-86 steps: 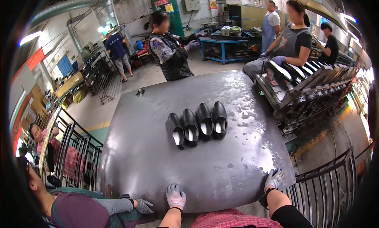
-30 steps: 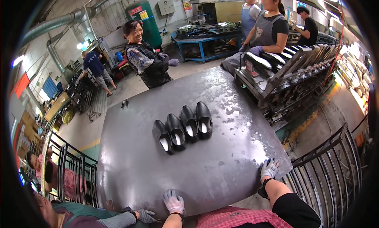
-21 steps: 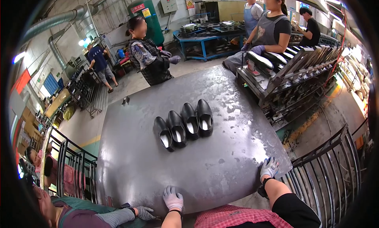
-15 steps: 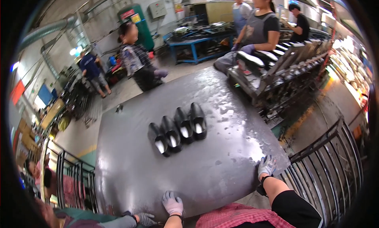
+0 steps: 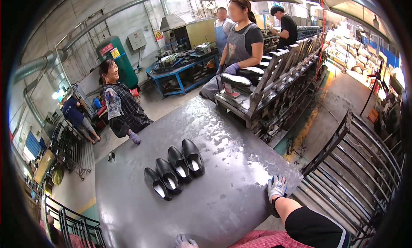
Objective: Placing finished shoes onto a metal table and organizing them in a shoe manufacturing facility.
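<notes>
My right hand (image 5: 277, 186), in a white and grey glove, lies flat with its fingers spread near the right corner of a grey metal-topped table (image 5: 231, 213). A black band circles that wrist. At the lower edge of the picture, the gloved fingers of my left hand (image 5: 184, 240) rest stretched out on the tabletop, with the rest of that hand cut off. Neither hand holds anything. Beyond them, several black slip-on shoes (image 5: 174, 168) stand side by side in a slanted row, pale insoles showing in their openings. Both hands are apart from the shoes.
Across the table stands a person (image 5: 122, 106) in a checked apron, a gloved hand by the edge. Another, in a grey apron (image 5: 242, 46), touches shoes on a rack machine (image 5: 274, 89). Metal rail racks (image 5: 343, 175) flank the right side. A blue workbench (image 5: 180, 74) stands behind.
The view has tilted up and turned right, so the table and shoes appear lower and further left. The person opposite has lowered a hand toward the table edge. My hands stay on the tabletop.
</notes>
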A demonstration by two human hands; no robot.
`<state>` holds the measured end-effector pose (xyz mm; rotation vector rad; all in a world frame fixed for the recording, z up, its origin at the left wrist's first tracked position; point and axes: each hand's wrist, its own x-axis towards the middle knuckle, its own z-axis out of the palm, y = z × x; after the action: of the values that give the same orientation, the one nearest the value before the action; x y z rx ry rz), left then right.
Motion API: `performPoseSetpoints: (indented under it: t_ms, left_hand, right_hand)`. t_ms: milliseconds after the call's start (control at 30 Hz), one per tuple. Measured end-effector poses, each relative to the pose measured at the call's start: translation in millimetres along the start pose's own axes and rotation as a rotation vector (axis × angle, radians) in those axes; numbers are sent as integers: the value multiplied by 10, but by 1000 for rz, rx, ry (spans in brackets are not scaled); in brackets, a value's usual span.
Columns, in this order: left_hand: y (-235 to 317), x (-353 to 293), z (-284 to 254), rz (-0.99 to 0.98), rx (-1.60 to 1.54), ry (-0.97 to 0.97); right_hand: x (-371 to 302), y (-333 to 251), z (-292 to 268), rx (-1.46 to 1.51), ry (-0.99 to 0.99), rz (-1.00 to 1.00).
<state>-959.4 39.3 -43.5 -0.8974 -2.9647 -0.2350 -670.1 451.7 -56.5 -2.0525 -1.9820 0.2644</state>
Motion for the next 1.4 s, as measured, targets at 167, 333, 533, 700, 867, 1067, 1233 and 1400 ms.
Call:
performPoseSetpoints:
  t_ms: [167, 333, 533, 700, 867, 1067, 1233, 1400]
  left_hand:
    - [6, 4, -61, -73, -6, -55]
    - [-171, 4, 237, -95, -40, -104]
    - [-215, -11, 283, -101, -11, -117]
    - [61, -15, 74, -27, -28, -23]
    - [26, -34, 7, -39, -50, -31]
    - [-26, -7, 45, -30, -49, -33]
    - [-23, -14, 53, -33, -56, -27]
    - [30, -18, 8, 11, -33, 7]
  right_hand:
    - [3, -78, 1, -57, -112, 70]
    - [3, -39, 82, -53, -11, 38]
    - [14, -94, -26, -12, -119, 91]
    - [61, 80, 122, 10, 10, 94]
    - [52, 82, 168, 81, 48, -9]
    - [20, 69, 187, 38, 27, 20]
    - [44, 69, 239, -4, 24, 42]
    - [50, 21, 96, -17, 35, 41]
